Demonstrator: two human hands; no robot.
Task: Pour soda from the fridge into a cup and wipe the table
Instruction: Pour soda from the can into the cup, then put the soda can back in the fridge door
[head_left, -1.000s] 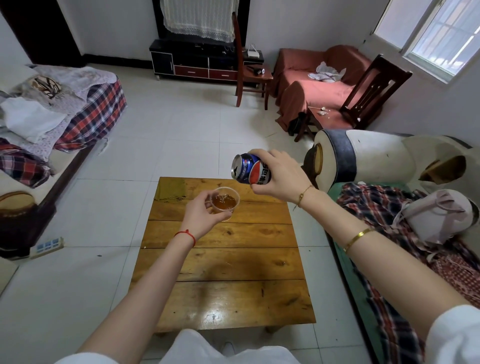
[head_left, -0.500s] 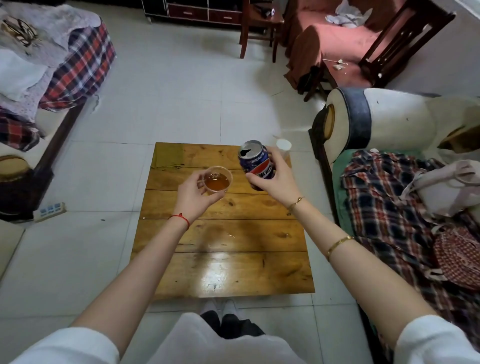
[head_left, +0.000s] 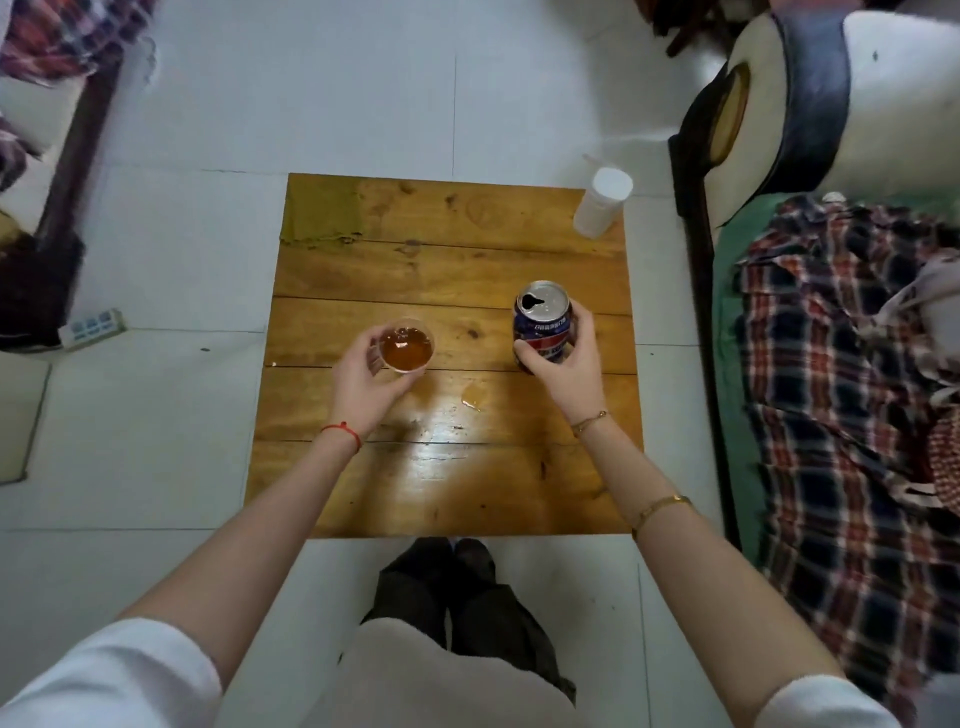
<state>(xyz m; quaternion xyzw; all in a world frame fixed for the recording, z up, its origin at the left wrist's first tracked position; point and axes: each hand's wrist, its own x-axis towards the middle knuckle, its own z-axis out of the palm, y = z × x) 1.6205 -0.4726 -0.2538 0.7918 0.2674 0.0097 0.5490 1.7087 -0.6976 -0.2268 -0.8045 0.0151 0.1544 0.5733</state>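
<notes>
- Both hands have dropped toward the table (head_left: 447, 488) since a second ago, the can (head_left: 543, 325) swung from tipped over the cup (head_left: 407, 345) back to upright, mouth open at the top.
- Left hand (head_left: 363, 379) curls its fingers round the clear cup, which holds amber soda and sits low over the middle boards; whether its base touches the wood cannot be told.
- Right hand (head_left: 563, 364) wraps the blue-and-red can from its far side, thumb across the front, apparently to set it down clear of the cup.
- Pouring looks finished; a small spill (head_left: 471, 397) glistens on the boards between the hands, the likely reason for wiping.
- A green cloth (head_left: 322, 218) lies on the far left corner, a white container (head_left: 602, 202) at the far right.
</notes>
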